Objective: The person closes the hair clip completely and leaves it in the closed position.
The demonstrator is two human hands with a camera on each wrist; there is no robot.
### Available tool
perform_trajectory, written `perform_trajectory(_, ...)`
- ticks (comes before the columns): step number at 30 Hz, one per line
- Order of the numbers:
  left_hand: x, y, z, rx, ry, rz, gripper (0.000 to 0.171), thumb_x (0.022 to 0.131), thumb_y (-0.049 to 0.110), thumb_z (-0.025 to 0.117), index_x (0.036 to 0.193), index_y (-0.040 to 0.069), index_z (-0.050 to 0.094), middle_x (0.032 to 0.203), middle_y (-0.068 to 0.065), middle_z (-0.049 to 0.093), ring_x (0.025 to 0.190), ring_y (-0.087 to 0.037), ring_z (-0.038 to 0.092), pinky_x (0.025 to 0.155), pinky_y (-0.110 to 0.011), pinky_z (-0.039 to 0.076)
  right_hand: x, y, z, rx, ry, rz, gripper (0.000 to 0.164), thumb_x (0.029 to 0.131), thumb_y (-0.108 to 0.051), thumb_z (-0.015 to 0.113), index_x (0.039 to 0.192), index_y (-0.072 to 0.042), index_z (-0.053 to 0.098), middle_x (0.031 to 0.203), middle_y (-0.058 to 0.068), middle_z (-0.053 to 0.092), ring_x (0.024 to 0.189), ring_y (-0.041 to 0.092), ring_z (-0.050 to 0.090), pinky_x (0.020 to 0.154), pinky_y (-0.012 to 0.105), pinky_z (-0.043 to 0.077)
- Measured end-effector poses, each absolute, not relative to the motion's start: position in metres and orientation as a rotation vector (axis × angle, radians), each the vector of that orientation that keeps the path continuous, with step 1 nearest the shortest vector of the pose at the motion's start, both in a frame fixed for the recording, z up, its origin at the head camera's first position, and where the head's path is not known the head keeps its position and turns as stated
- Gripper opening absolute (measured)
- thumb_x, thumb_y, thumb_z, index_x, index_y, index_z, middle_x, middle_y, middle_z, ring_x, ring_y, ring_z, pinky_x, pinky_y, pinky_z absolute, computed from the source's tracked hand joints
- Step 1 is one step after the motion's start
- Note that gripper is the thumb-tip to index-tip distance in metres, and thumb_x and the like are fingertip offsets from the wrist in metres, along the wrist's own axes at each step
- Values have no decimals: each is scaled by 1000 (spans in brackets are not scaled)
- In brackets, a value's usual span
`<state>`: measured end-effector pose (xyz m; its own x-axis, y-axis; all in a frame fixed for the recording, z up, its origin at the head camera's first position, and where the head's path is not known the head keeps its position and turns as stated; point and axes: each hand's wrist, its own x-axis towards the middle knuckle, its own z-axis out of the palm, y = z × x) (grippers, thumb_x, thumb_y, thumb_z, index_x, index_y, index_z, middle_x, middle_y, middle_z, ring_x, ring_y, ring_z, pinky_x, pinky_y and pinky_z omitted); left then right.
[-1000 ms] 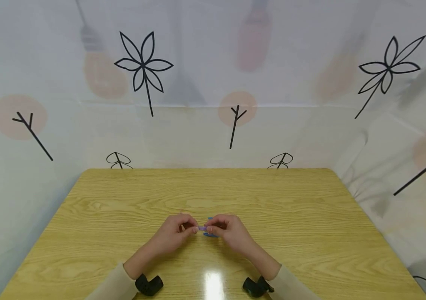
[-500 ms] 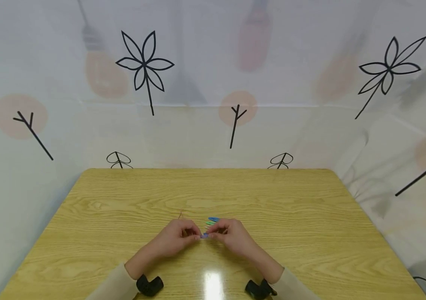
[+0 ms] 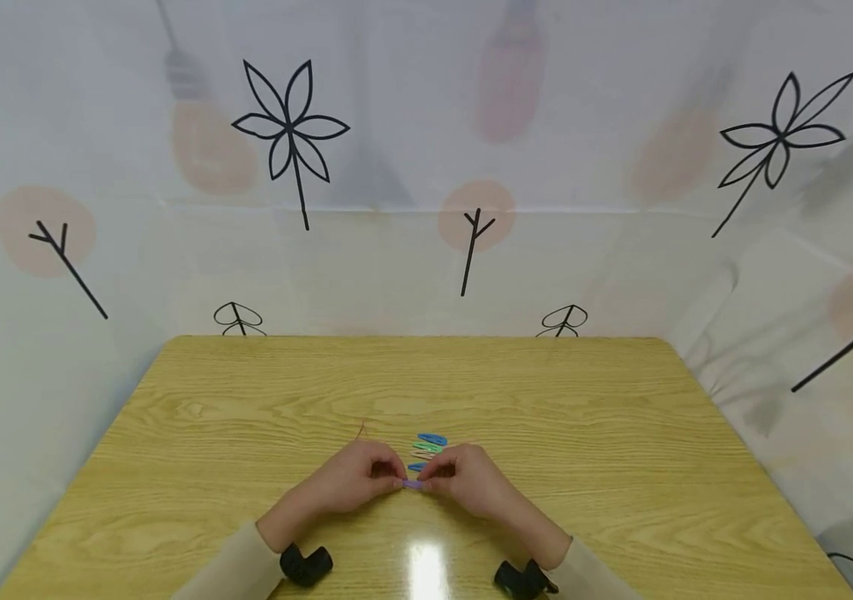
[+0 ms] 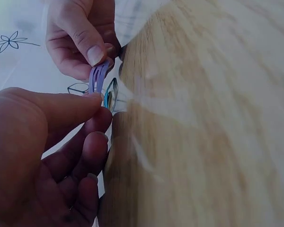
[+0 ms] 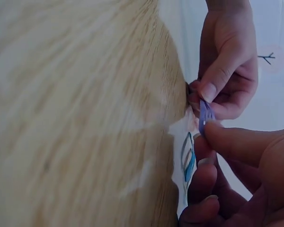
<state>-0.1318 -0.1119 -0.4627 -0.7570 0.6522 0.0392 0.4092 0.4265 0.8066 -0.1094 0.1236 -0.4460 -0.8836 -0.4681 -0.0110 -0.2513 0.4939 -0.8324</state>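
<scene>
A small purple snap hair clip (image 3: 413, 484) spans the gap between the two hands, just over the table near its front middle. My left hand (image 3: 354, 477) pinches one end of it between thumb and finger. At the other end, my right hand (image 3: 471, 481) pinches it the same way. Both wrist views show the slotted purple clip (image 4: 98, 77) stretched between the thumbs. Just beyond the hands lie several more hair clips in a column: a blue one (image 3: 432, 439) farthest, a green one (image 3: 427, 447), pale ones, and another blue one (image 3: 417, 467) partly behind the right fingers.
Thin reddish-brown strands (image 3: 362, 430) show beyond the left hand, mostly hidden by it. The wood-grain table (image 3: 261, 392) reaches back to a white patterned cloth (image 3: 366, 275). Black wrist mounts (image 3: 306, 566) sit below both wrists.
Both hands have come nearer the table's front edge, holding the purple clip. The column of clips, earlier mostly covered by the right hand, now shows more fully.
</scene>
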Motion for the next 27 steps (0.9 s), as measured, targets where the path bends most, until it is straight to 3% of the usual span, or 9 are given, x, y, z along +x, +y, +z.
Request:
perform_trajectory(11, -136, -104, -459, 954, 2499, 1102, 9, 92, 14, 71, 88, 21, 68, 78, 14, 59, 69, -3, 52, 65, -25, 45, -115, 128, -451, -633, 2551, -1273, 6, 89, -7, 74, 86, -11, 74, 79, -7, 65, 70, 7, 55, 62, 25, 46)
perform_trajectory(27, -131, -97, -455, 915, 2534, 1050, 7, 94, 12, 68, 91, 18, 65, 77, 12, 55, 70, -5, 51, 67, -26, 43, -118, 135, -451, -629, 2516, -1253, 4, 91, -12, 73, 90, -9, 73, 77, -6, 61, 67, 9, 52, 61, 25, 44)
